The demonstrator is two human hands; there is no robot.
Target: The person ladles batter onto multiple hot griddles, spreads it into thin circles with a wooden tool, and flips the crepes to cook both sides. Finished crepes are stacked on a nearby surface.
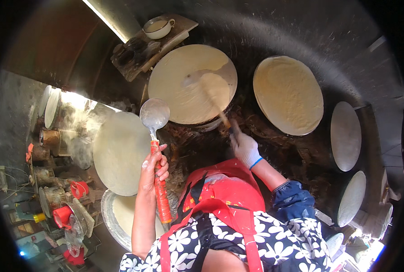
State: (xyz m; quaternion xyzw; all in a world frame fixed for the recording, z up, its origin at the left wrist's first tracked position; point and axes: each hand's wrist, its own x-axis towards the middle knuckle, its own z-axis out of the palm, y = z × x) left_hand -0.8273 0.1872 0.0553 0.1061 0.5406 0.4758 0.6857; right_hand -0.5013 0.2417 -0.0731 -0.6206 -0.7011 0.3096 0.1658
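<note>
Several round griddles [345,136], wispy steam [80,147]

No text, label, brand, number or sign can be read anywhere in the frame. Small yellow marks [236,207] stand on the red apron [238,188] at the lower centre of the frame, but they are too small and unclear to tell whether they are writing or a pattern.
</note>
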